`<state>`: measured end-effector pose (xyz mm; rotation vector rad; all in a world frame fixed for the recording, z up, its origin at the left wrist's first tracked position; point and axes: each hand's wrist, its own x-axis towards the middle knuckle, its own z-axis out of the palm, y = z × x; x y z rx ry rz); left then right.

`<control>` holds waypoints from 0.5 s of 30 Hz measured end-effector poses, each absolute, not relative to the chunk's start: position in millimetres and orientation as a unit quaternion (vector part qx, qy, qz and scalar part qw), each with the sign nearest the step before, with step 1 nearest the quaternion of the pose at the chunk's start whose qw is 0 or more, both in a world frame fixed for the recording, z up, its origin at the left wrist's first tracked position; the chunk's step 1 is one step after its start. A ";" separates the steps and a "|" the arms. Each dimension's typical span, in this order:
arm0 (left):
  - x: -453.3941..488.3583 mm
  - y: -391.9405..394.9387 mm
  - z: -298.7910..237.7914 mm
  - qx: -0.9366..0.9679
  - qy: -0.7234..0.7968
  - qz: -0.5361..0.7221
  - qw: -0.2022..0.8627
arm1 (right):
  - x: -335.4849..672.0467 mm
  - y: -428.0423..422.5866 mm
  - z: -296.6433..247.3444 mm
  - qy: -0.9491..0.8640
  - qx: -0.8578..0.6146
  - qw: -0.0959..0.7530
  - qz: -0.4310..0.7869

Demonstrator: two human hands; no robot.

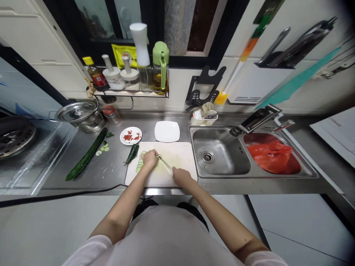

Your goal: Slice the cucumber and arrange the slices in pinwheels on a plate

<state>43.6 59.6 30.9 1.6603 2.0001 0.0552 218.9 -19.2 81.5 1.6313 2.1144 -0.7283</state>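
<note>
My right hand (182, 177) is closed around the handle of a knife (167, 166), its blade pointing left and away from me over the white cutting board (180, 153). At the blade's tip, the bent fingers of my left hand (150, 159) are closed on a small pale green cucumber slice (159, 157), partly hidden by them. Overlapping cucumber slices (139, 165) form a row beside and under my left hand. Dark green peppers (132, 153) lie at the board's left edge. Farther left are a long whole cucumber (87, 155) and several loose slices (104, 148).
Behind the board stand a plate with chopped red bits (131, 136) and a white plate (166, 131). The sink (222, 151) is to the right, with a red plastic bag (273, 157) in its second basin. A steel pot (81, 114) stands back left, below a condiment rack (133, 93).
</note>
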 end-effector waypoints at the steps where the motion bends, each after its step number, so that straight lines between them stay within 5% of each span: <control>1: 43.8 59.7 30.5 0.613 0.741 0.023 0.273 | 220.0 -20.3 81.3 0.751 0.579 0.186 -0.257; 15: 43.2 60.7 26.8 0.615 0.739 0.038 0.272 | 216.6 -15.3 81.5 0.747 0.581 0.185 -0.263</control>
